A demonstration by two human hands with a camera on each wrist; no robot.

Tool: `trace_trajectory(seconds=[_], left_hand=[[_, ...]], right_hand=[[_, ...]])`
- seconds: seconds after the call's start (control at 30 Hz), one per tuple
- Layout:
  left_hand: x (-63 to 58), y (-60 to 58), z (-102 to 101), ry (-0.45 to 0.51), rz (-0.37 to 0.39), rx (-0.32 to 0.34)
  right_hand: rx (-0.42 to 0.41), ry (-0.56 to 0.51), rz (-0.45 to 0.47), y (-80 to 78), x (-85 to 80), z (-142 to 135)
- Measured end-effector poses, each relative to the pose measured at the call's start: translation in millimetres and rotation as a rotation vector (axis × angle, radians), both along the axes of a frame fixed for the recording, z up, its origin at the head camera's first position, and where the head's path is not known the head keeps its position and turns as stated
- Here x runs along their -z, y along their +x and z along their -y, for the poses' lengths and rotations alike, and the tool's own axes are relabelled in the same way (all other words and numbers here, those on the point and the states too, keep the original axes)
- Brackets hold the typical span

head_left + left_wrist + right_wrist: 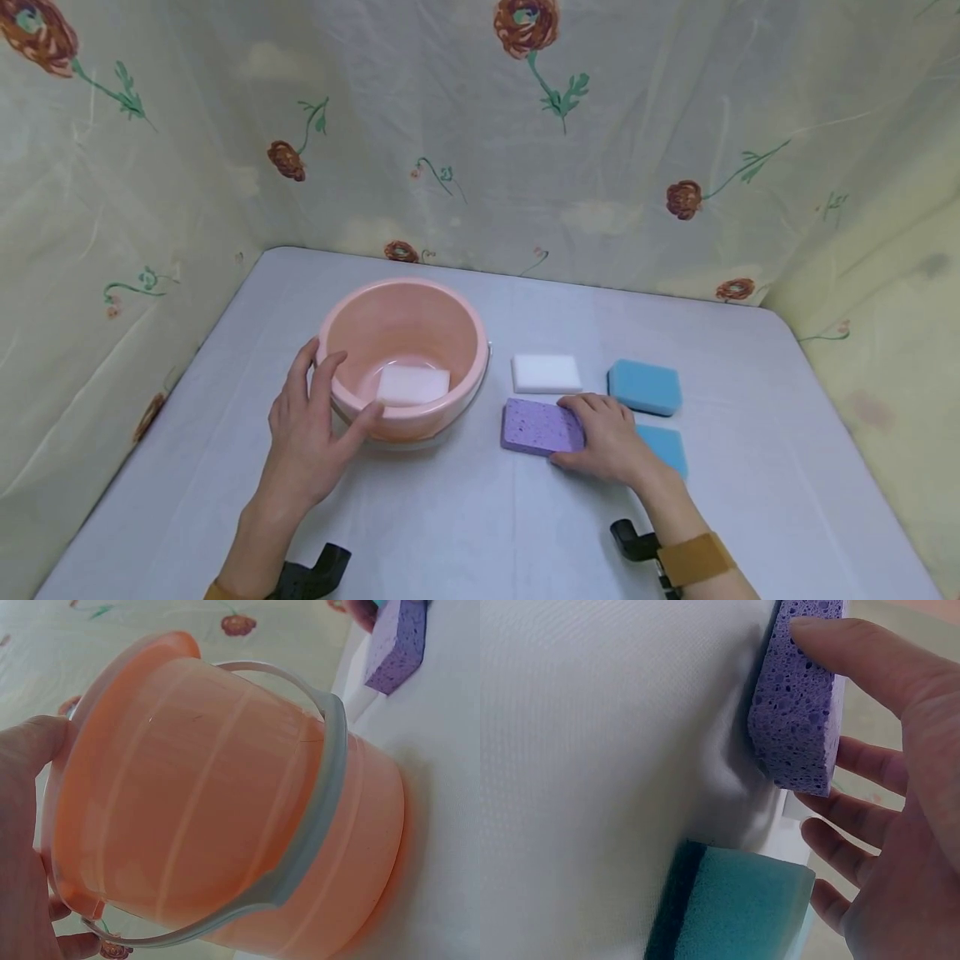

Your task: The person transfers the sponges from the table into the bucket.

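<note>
My left hand (306, 446) holds the pink bucket (202, 795) by its near left rim, thumb at the front and fingers spread around the left side. A white sponge (412, 386) lies inside the bucket. My right hand (611, 439) pinches a porous purple sponge (538, 427) by its right end, with the thumb (855, 645) along the near side and the index finger on the far side. The right wrist view has the other fingers loosely bent beyond the sponge's end. A blue sponge (664, 448) with a dark layer is partly hidden behind this hand.
Behind the purple sponge lies another white sponge (546, 374). A second blue sponge (645, 387) is to its right. The bucket's grey handle (311, 817) hangs down against its side. Flowered curtains (480, 167) surround the white-covered table (450, 533).
</note>
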State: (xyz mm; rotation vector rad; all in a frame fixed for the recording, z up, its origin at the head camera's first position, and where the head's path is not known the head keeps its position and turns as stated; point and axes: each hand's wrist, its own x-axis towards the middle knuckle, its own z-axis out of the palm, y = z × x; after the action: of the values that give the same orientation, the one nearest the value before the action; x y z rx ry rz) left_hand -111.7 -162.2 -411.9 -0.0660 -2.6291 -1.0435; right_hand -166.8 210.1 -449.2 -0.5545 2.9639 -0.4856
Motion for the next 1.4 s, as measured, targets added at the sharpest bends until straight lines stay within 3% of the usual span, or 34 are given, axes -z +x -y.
trace_trajectory(seconds=[0.77, 1.23, 1.4], left_hand=[[1.8, 0.4, 4, 0.008, -0.003, -0.005], [1.3, -2.3, 2, 0.003, 0.005, 0.006], [1.3, -2.4, 2, 0.000, 0.004, 0.004]], right_hand=[[0.005, -0.096, -0.068, -1.0, -15.6, -2], [0.036, -0.193, -0.075, -2.2, -61.3, -6], [0.020, -0.200, -0.133, -5.1, -74.2, -4]])
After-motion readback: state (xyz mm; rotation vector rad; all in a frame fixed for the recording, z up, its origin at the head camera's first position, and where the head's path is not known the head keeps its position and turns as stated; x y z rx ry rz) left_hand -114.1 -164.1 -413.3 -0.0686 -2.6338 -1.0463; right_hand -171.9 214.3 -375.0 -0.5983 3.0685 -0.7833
